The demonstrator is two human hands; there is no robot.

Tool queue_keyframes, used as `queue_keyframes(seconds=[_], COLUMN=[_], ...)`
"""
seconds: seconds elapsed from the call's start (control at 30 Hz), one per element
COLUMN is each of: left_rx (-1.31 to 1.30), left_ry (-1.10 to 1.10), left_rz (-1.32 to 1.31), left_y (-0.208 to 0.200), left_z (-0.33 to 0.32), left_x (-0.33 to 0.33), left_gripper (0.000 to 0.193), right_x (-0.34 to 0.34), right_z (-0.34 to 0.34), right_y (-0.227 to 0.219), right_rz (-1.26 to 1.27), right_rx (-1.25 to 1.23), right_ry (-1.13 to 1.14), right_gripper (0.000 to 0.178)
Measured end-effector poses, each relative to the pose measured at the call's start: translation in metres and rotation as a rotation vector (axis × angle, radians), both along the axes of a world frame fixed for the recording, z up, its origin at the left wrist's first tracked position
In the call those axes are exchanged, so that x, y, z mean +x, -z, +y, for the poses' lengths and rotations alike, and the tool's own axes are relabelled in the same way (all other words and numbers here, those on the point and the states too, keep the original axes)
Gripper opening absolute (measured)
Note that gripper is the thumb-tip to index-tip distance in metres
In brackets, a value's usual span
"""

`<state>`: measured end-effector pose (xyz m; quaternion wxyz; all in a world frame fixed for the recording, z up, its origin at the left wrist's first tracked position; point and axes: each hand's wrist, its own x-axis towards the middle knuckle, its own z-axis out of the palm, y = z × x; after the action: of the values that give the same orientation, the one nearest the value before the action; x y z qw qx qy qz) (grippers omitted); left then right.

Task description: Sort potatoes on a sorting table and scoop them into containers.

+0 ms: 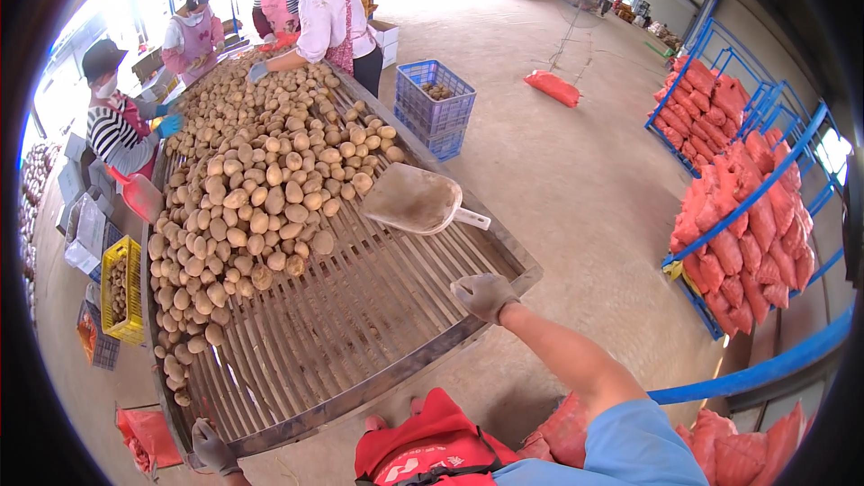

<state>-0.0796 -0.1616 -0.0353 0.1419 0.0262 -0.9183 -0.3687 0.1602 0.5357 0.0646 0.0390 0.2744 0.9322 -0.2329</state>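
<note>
Slatted table (pixel 360 324): potatoes (pixel 256 171) still heaped at ten o'clock, some in crate (pixel 434 117) at twelve; I read right hand (pixel 486 295) curled, left hand (pixel 214 448) unclear.

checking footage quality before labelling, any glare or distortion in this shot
Head view throughout: upper left washed out white; black fisheye rim fills the corners; blue rail at lower right looks bowed; potatoes and right hand show distinctly.
</note>
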Motion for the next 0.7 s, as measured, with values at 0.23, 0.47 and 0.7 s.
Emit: queue_keyframes(seconds=[0.23,0.47,0.7], left_rx=[-0.066,-0.087,-0.068], left_ry=[-0.018,-0.032,-0.14], left_rz=[0.119,0.179,0.076], left_y=[-0.009,-0.011,-0.048], left_z=[-0.018,0.037,0.032], left_x=[0.017,0.009,0.028], left_gripper=[0.034,0.03,0.033], right_x=[-0.012,0.019,-0.005], right_z=[-0.006,0.022,0.004], right_y=[0.019,0.045,0.033], right_rz=[0.084,0.246,0.155], right_rx=[0.03,0.177,0.081], right_ry=[-0.08,-0.011,-0.031], right_gripper=[0.043,0.041,0.042])
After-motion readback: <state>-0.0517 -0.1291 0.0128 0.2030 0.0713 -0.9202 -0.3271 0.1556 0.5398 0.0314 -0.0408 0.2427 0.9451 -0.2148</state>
